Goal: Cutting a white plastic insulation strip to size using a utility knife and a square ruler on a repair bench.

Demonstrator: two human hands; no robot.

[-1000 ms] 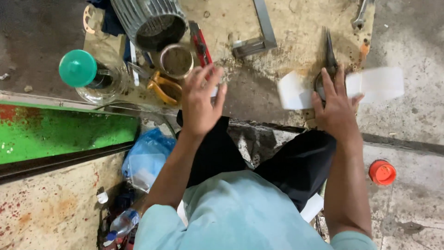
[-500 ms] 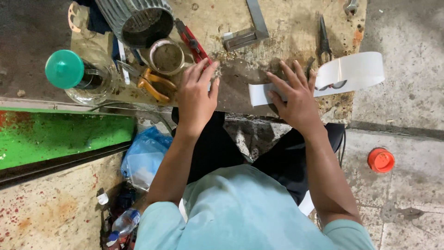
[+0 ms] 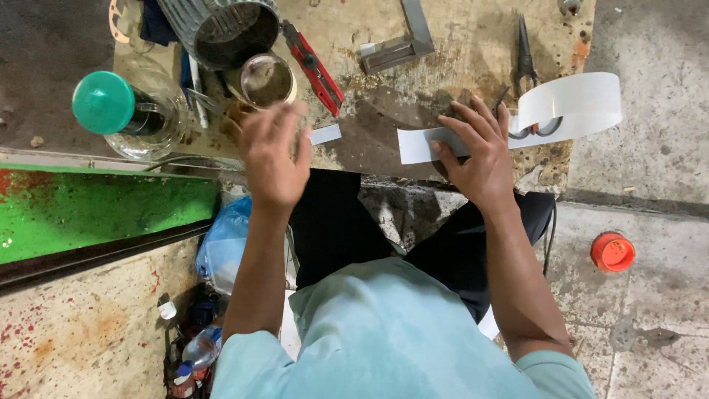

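Right hand: fingers spread, pressing flat on white strip, which lies on the board and curls up beyond the scissors. Best kept pinned flat, fingers clear of the strip's end.
Left hand: open, empty, blurred, above a small white offcut.
Can: brownish contents, unclear.
Ribbed housing: dark inside.
Jar: green lid, clear.

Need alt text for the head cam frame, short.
Seen from above, a seated person's right hand presses a white paper strip flat on a stained board, while the left hand hovers blurred above a small white slip. Scissors, a red utility knife and a green-capped jar lie nearby.
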